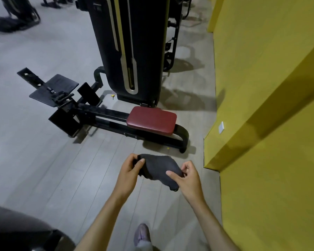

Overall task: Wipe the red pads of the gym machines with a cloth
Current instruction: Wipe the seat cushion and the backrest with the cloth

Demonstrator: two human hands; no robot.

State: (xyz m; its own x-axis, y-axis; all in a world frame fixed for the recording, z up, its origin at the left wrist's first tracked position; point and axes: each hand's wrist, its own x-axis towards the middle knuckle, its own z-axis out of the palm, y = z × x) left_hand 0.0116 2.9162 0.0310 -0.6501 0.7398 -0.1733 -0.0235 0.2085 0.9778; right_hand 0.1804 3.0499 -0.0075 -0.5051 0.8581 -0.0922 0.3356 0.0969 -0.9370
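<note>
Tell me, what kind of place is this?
Probably a gym: there's a tall black weight machine, a red pad on a low black frame, and footplates at its far end.

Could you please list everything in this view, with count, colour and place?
seat pad: one, red, on the low machine's near end, centre.
low machine frame: one, black, on the floor, running left from the pad.
footplates: at least two, black, at the frame's left end.
weight tower: one, black with pale trim, behind the pad.
wall: one, yellow, right side.
wall plate: one, white, low on the wall.
floor: grey, all around.
yellow bits: two, small, on the floor near the frame.
cloth: one, dark grey, held between both hands.
shoe: one, purplish grey, bottom centre.
left hand: grips the cloth's left end.
right hand: pinches the cloth's right end.
</note>
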